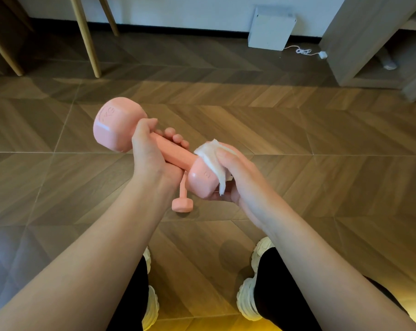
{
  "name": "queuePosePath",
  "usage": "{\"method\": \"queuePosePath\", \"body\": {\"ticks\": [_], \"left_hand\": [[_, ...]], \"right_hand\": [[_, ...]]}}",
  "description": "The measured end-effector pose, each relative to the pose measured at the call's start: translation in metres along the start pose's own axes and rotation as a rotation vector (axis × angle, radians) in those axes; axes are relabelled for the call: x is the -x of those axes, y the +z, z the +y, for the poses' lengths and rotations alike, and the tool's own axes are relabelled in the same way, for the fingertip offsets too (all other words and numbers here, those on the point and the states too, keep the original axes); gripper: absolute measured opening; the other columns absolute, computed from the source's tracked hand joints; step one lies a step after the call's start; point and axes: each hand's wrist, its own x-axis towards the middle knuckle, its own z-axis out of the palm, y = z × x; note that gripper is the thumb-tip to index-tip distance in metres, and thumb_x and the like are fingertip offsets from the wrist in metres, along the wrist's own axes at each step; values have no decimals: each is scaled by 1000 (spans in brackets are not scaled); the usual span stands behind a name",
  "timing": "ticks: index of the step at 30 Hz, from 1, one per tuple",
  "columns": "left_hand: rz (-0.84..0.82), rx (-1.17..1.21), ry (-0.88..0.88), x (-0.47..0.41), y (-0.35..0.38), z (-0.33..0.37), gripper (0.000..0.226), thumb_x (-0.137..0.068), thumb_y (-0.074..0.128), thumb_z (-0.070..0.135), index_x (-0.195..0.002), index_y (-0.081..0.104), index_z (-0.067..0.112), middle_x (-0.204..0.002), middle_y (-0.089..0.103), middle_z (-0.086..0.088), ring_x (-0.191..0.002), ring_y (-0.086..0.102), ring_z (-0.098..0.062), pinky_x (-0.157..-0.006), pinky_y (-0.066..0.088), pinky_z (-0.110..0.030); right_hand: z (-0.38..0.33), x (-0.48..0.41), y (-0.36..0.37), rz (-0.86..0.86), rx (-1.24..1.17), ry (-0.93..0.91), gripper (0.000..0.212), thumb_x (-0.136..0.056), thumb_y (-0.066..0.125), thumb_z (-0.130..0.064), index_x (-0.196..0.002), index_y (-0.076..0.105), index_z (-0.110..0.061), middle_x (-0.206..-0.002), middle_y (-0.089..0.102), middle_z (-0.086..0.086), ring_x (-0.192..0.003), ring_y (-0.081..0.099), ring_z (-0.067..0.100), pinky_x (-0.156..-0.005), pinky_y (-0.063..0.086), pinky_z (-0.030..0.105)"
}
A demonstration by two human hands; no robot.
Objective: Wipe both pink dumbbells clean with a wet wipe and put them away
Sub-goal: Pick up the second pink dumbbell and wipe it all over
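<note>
Above the wood-pattern floor [297,139], one matte pink dumbbell [116,127], gripped by the left hand [152,151], is wiped with a white wet wipe [214,161] clutched in the right hand [235,180]; the second pink dumbbell [181,204] lies unstowed.

Your dumbbell [176,154]: raised "KG" readable on end face of far head, top left. Character before "KG" too blurred, you cannot tell digit. Near head: small raised mark on side facet, looks like "3", not certain. Other dumbbell [182,204] on floor: no lettering readable.
</note>
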Motion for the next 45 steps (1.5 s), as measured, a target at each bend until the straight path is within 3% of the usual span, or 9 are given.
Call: {"method": "queuePosePath", "body": {"ticks": [6, 14, 21, 25, 29, 33, 38, 41, 45], "left_hand": [[-5, 29, -11, -1, -6, 0, 29, -90, 51, 20, -68, 32, 19, -51, 30, 6, -41, 30, -12, -47, 33, -21], [-67, 17, 20, 2, -2, -2, 31, -90, 47, 18, -63, 32, 19, -50, 26, 7, -41, 25, -11, -43, 29, -20], [-70, -13, 28, 2, -2, -7, 30, -92, 44, 18, -66, 29, 19, -50, 24, 6, -41, 25, -11, -43, 29, -20], [-38, 24, 1, -1, -3, -8, 29, -90, 49, 18, -65, 35, 17, -52, 35, 4, -43, 36, -12, -48, 36, -21], [-3, -8, 0, -4, -6, -6, 28, -89, 50, 19, -65, 36, 17, -51, 34, 6, -42, 36, -11, -49, 37, -21], [-28, -51, 18, -5, -5, -2, 27, -90, 50, 21, -68, 36, 18, -52, 31, 5, -43, 34, -12, -50, 34, -23], [-12, -100, -38, -5, -6, -6, 27, -87, 55, 19, -65, 40, 16, -53, 41, 2, -47, 44, -14, -55, 40, -24], [8, -110, -92, -5, -7, -9, 27, -87, 55, 17, -64, 40, 15, -54, 42, 1, -47, 44, -14, -54, 41, -24], [17, -85, -82, -6, -8, -9, 26, -88, 52, 16, -67, 37, 17, -51, 35, 5, -43, 36, -11, -49, 35, -23]], "right_hand": [[2, 0, 1, 17, 74, 8, 51, -72, 73, -41, -121, 61, -36, -120, 65, -5, -103, 65, 9, -69, 51, 17], [-15, 2, -14, -136, -37, 84, 28, -96, 59, -33, -118, 67, -19, -113, 69, 8, -107, 63, 21, -101, 49, 52], [-13, 4, -1, -131, 32, 173, 52, -81, 74, -40, -126, 55, -22, -119, 67, 13, -88, 70, 18, -72, 59, 37], [-11, 2, -5, -107, 6, 128, 35, -98, 51, -41, -128, 55, -24, -121, 68, 8, -105, 68, 22, -85, 59, 48], [-11, 4, -12, -235, -50, 109, 34, -90, 61, -30, -122, 59, -19, -115, 63, 4, -105, 62, 17, -96, 53, 52], [-8, 5, -2, -103, -97, 133, 53, -74, 75, -25, -124, 59, -21, -127, 61, 11, -99, 68, 18, -82, 60, 46], [-3, 2, 3, 76, -68, 159, 29, -94, 62, -39, -118, 61, -22, -119, 70, 5, -111, 67, 24, -93, 53, 56], [-3, 3, -9, 46, 10, 112, 22, -91, 67, -30, -113, 66, -30, -116, 69, 0, -104, 68, 20, -93, 55, 43], [-5, 12, -15, -88, 68, 67, 45, -83, 76, -16, -123, 62, -31, -120, 61, -2, -102, 65, 10, -82, 55, 27]]}}
